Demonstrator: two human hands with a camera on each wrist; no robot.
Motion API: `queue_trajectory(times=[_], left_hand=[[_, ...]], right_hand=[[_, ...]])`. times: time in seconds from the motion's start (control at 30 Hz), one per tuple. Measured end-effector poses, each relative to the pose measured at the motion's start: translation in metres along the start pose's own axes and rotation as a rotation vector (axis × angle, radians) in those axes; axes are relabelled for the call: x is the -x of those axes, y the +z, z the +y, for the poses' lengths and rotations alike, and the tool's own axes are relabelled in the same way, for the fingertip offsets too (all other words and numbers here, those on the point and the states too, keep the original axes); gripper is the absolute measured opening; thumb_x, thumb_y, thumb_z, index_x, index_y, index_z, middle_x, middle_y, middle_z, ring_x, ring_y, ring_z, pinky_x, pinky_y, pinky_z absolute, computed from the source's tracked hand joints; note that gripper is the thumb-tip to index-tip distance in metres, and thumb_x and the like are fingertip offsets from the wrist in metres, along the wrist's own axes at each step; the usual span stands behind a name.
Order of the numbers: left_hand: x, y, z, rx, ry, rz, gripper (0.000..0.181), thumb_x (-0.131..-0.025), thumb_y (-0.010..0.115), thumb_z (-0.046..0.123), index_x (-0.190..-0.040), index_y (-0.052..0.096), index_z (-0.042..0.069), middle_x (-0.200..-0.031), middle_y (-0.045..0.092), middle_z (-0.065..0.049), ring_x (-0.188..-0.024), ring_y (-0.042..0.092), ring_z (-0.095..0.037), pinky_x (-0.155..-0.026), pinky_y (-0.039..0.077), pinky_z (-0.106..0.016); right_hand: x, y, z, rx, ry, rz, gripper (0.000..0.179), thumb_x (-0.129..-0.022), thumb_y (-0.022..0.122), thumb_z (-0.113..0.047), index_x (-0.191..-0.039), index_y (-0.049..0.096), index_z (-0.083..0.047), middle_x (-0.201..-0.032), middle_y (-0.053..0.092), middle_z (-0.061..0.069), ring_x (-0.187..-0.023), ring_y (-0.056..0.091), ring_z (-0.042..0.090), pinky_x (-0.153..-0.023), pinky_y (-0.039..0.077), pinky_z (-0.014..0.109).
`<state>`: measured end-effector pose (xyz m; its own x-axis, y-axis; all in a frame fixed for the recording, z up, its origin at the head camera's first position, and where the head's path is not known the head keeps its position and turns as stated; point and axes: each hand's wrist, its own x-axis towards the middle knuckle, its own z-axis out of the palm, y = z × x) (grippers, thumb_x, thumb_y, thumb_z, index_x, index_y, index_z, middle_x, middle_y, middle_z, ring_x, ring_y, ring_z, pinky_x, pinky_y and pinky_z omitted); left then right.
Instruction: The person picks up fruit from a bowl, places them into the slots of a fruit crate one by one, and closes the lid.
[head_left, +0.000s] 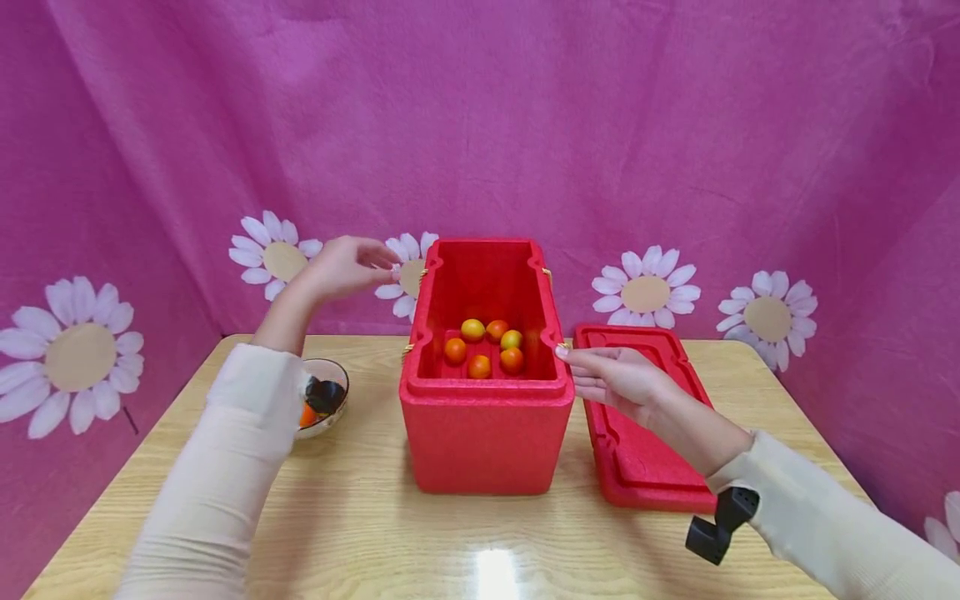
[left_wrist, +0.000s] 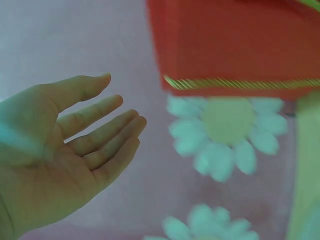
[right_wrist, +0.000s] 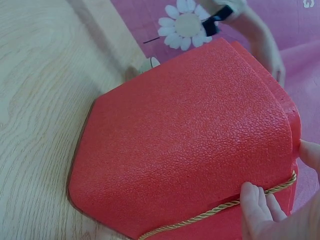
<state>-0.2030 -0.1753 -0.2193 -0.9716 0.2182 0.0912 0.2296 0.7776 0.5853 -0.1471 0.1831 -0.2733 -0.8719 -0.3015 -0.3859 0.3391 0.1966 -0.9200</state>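
Observation:
A red foam box (head_left: 487, 442) stands without its lid on the table. Several small orange-red and yellow tomatoes (head_left: 479, 367) lie on its floor. My right hand (head_left: 618, 377) holds the box's right side near the front, thumb at the rim and fingers against the outer wall. In the right wrist view those fingers (right_wrist: 255, 205) lie over a gold twisted cord (right_wrist: 200, 216) along that wall. My left hand (head_left: 351, 267) is raised in the air left of the box, apart from it. Its palm and loosely bent fingers (left_wrist: 105, 145) show nothing held.
The red lid (head_left: 652, 458) lies flat on the wooden table (head_left: 360, 533), right of the box. A bowl (head_left: 330, 417) with orange fruit stands at the left, partly behind my left sleeve. Pink cloth (head_left: 480, 125) with daisies hangs behind and beside the table.

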Motion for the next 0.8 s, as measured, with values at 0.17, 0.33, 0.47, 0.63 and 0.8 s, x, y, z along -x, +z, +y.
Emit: queue_trajectory(times=[0.17, 0.33, 0.47, 0.63, 0.8], left_hand=[[0.019, 0.010, -0.045, 0.013, -0.033, -0.003, 0.036, -0.092, 0.061, 0.018, -0.121, 0.062, -0.002, -0.120, 0.066, -0.024, -0.112, 0.061, -0.037, -0.097, 0.049, -0.048], [0.035, 0.020, -0.081, 0.016, -0.077, -0.018, 0.037, -0.092, 0.060, 0.018, -0.120, 0.060, -0.006, -0.118, 0.065, -0.026, -0.110, 0.061, -0.039, -0.098, 0.048, -0.050], [0.046, 0.026, -0.097, 0.012, -0.137, -0.034, 0.037, -0.092, 0.060, 0.022, -0.119, 0.062, -0.004, -0.117, 0.066, -0.024, -0.110, 0.060, -0.038, -0.099, 0.046, -0.049], [0.055, 0.032, -0.109, 0.033, -0.214, -0.090, 0.039, -0.093, 0.059, 0.023, -0.121, 0.060, -0.004, -0.118, 0.066, -0.023, -0.110, 0.058, -0.037, -0.099, 0.046, -0.049], [0.061, 0.037, -0.119, 0.005, -0.224, -0.137, 0.039, -0.092, 0.059, 0.023, -0.118, 0.060, -0.007, -0.115, 0.066, -0.025, -0.104, 0.060, -0.036, -0.096, 0.047, -0.049]], right_hand=[[0.000, -0.001, 0.001, -0.020, -0.005, -0.005, 0.071, -0.091, 0.063, -0.036, -0.144, 0.036, 0.003, -0.096, 0.070, -0.006, -0.088, 0.070, 0.004, -0.083, 0.056, 0.021], [0.000, -0.002, 0.001, -0.023, -0.026, -0.028, 0.075, -0.088, 0.068, -0.039, -0.142, 0.039, 0.004, -0.095, 0.071, -0.008, -0.088, 0.070, 0.003, -0.083, 0.056, 0.021], [0.000, -0.002, 0.001, -0.012, -0.031, -0.024, 0.074, -0.088, 0.067, -0.038, -0.142, 0.038, 0.005, -0.098, 0.070, -0.007, -0.088, 0.070, 0.003, -0.082, 0.056, 0.020], [-0.001, 0.000, 0.000, -0.022, -0.022, -0.007, 0.071, -0.092, 0.062, -0.034, -0.143, 0.034, 0.006, -0.096, 0.070, -0.006, -0.087, 0.069, 0.002, -0.082, 0.056, 0.020], [-0.001, 0.000, 0.001, -0.034, -0.015, -0.003, 0.069, -0.093, 0.061, -0.033, -0.144, 0.034, 0.005, -0.090, 0.070, -0.009, -0.085, 0.069, 0.002, -0.080, 0.057, 0.020]])
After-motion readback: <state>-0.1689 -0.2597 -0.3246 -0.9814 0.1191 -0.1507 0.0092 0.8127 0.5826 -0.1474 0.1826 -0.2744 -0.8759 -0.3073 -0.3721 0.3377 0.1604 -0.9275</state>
